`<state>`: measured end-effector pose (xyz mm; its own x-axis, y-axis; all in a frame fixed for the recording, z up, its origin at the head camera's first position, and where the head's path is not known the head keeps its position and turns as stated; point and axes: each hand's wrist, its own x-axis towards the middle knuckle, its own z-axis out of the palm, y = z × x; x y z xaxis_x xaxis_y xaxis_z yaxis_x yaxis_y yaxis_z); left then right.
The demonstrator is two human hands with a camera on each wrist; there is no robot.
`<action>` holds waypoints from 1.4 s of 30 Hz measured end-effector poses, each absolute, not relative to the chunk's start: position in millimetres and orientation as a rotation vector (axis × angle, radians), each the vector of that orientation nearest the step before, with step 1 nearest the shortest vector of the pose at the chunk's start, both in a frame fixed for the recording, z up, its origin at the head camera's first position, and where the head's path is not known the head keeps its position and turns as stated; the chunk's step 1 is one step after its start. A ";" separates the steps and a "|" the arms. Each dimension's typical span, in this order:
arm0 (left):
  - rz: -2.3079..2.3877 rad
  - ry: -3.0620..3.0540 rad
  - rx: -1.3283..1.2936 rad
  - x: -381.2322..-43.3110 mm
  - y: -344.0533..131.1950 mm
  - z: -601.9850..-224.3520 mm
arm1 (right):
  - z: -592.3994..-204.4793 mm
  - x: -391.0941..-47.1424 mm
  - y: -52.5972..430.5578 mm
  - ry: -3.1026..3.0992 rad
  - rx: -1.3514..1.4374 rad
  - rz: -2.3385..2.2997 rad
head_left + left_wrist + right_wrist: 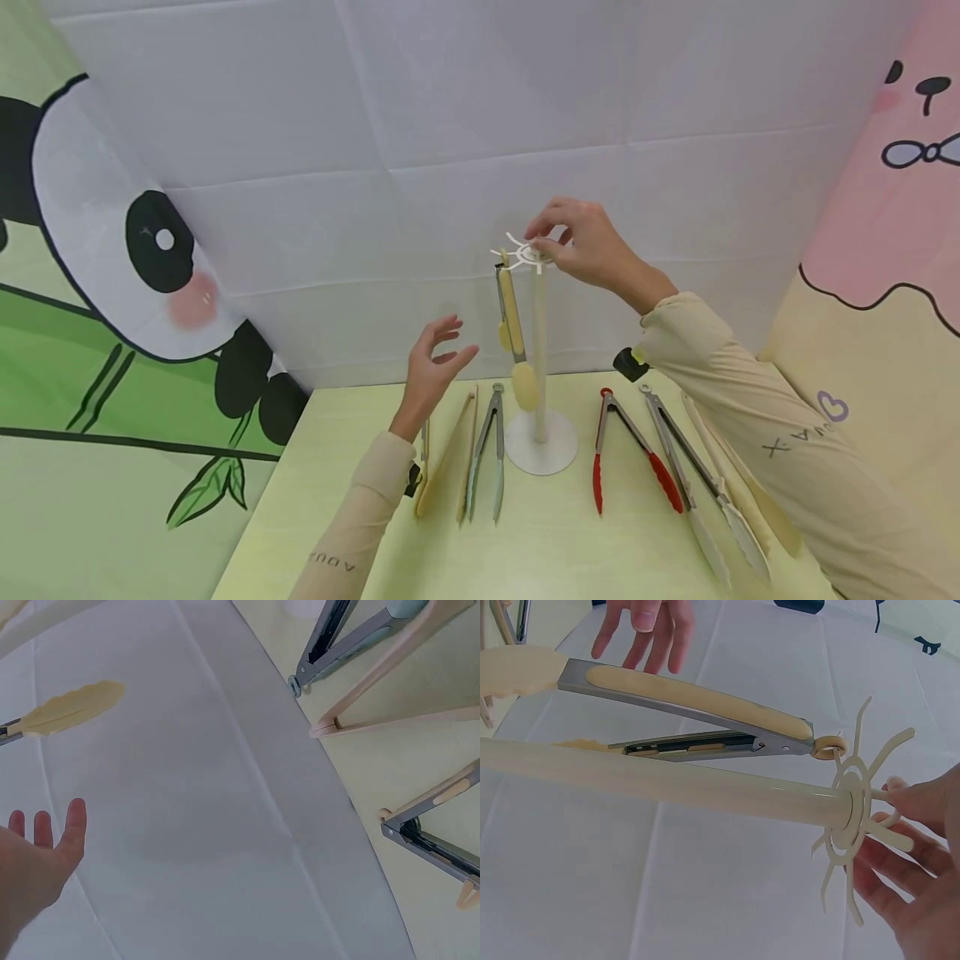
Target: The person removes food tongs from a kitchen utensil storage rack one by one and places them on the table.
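Observation:
A white utensil stand (541,350) with a ring of curved hooks (847,810) at its top rises from a round base. My right hand (588,242) pinches one of the hooks between thumb and fingers, clearest in the right wrist view. From another hook, by its end loop, hangs a pair of yellow-tipped tongs (697,697), its two arms spread a little. My left hand (435,367) is held in the air left of the hanging tongs, fingers extended, touching nothing. The left wrist view has one yellow tong head (75,709) beyond that hand's fingertips.
Left of the base (551,458) lie grey-green tongs (487,450), wooden tongs (467,450) and another yellowish pair (422,475). Right of it lie red-tipped tongs (633,433), long metal tongs (697,467) and pale wooden tongs (738,475). A white cloth wall (450,125) stands behind.

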<state>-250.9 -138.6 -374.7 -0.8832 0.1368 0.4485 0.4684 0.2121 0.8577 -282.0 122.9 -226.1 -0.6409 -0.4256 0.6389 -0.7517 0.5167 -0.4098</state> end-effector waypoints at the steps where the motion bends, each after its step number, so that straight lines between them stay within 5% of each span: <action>1: -1.729 -2.210 -0.581 -251.0 -136.8 -373.2 | -226.2 -282.0 123.1 -2.299 0.961 0.942; 42: -1.931 -2.261 -0.867 -272.5 -88.4 -344.0 | -227.8 -286.8 125.7 -2.269 0.972 0.958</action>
<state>-272.5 -88.4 -344.0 -0.8426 0.3806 0.3811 0.4359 0.0662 0.8976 -286.8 125.7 -227.8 -0.6272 -0.4203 0.6557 -0.7631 0.5003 -0.4092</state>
